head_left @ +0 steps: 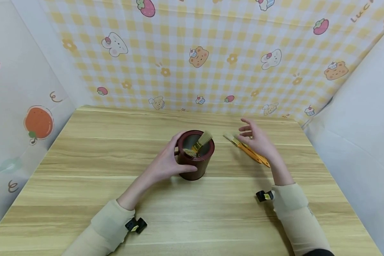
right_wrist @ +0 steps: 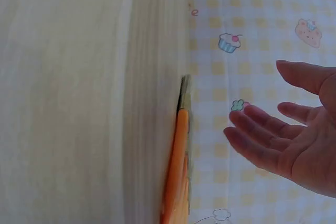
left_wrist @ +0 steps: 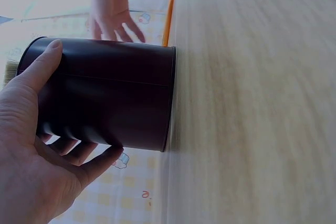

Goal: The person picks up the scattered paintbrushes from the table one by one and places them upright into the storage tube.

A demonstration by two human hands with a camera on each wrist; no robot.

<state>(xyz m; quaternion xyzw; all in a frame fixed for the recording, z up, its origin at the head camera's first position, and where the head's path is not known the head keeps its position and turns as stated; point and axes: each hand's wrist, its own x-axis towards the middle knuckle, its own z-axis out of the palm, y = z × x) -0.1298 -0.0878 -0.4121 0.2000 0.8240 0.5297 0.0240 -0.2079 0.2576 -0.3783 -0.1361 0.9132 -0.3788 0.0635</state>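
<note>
My left hand [head_left: 168, 161] grips a dark red-brown cylindrical can [head_left: 193, 170] standing upright on the table, thumb on the near side and fingers round the other. Inside the can, a paintbrush [head_left: 202, 140] leans with its pale bristles up past the rim; lower down, more bristles [head_left: 189, 152] show by the left wall. In the left wrist view the can [left_wrist: 105, 93] lies across the palm side, fingers curled beneath it. My right hand [head_left: 256, 140] hovers with spread fingers over several orange-handled paintbrushes [head_left: 251, 153] on the table, holding nothing. The right wrist view shows this hand [right_wrist: 294, 140] beside the orange handles [right_wrist: 176, 166].
The light wood table [head_left: 92, 153] meets a yellow checked cloth [head_left: 179, 81] at its back edge. White sheets hang on the left [head_left: 16, 106] and right [head_left: 355, 124] sides. A small black camera sits on each wrist.
</note>
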